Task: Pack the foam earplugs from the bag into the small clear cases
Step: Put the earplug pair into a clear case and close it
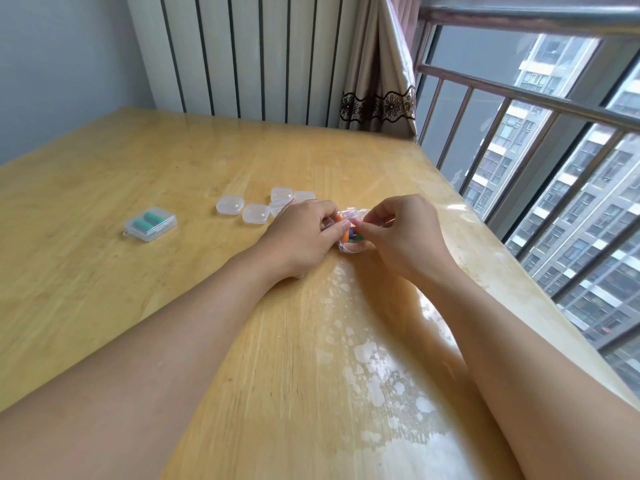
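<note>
head view looks down on a pale wooden table point(138, 168) where both hands meet over a small crinkled clear plastic bag point(348, 249) of foam earplugs lying on the tabletop. the left hand point(304, 233) pinches the bag's left side between thumb and fingers, and the right hand point(401, 230) pinches its right edge, so both are closed on the plastic, seemingly working it open. orange, blue and green foam earplugs point(346, 233) show through the film between the fingertips.

progress looks early. one small clear hinged case holding two teal foam earplugs point(150, 223) sits well to the left, apparently closed and done. several small clear square cases point(229, 204) wait near the left hand, and as far as can be seen they hold nothing; the rest of the bag is left to pack.

the left hand covers part of the nearest case, so the exact count is uncertain. whether the bag's mouth is open cannot be told, nor how many earplugs remain inside.
</note>
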The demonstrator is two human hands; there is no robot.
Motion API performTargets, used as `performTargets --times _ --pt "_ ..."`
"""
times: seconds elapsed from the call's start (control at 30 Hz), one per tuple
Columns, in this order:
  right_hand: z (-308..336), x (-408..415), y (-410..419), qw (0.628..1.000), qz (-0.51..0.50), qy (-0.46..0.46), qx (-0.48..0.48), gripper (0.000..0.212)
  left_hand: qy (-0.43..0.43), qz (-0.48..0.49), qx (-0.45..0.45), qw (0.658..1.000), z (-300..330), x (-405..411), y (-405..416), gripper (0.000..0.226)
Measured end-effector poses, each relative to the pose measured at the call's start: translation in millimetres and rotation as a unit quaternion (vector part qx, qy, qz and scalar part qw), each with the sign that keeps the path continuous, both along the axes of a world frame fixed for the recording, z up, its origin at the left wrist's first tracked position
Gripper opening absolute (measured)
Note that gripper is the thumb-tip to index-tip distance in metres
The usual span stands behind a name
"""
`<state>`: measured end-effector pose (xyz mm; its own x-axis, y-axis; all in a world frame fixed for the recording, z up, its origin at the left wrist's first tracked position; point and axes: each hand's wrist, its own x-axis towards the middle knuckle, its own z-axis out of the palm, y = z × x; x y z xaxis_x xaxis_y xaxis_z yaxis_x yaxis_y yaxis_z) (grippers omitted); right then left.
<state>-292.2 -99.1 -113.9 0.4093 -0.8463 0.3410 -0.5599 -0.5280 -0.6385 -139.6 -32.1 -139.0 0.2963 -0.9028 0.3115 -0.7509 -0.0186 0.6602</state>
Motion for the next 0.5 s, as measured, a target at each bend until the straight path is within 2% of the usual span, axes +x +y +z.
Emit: performTargets --times 0.13,0.27,0.5 --pt "7.4 -4.4 0.1 0.999 0.006 0.049 -0.020 0.026 0.000 -0.004 -0.003 1.000 -0.4 -0.3 0.4 0.027" --pt "16.2 -13.2 5.5 0.994 0.066 0.062 0.062 0.025 -0.004 -0.005 -0.003 1.000 1.5 -0.8 1.3 0.028" --pt "16.4 -12.7 12.0 0.984 0.112 0.118 0.066 0.029 -0.007 0.001 -0.004 1.000 0.7 -1.2 2.0 0.026"
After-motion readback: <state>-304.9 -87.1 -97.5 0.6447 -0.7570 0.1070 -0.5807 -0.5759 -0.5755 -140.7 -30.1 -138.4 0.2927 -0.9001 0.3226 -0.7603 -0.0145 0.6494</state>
